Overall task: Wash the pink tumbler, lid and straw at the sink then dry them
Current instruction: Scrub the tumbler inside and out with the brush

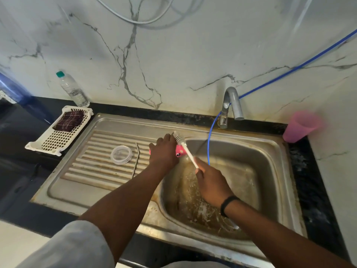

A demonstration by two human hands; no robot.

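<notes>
Left hand [164,149] gripped the pink plastic tumbler [178,151] at the basin's edge; right hand [210,182] pinched the white bristle brush [183,146]. Clear round lid [121,154] and thin metal straw [137,159] waited on the drainboard; drying apparently remained.

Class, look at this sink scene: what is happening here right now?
A person stands at a stainless steel sink. The left hand grips a pink tumbler lying at the basin's edge, while the right hand holds a white bottle brush whose bristled head is outside the tumbler. A clear round lid and a thin metal straw lie on the ribbed drainboard. A pink plastic cup stands right of the tap.
</notes>
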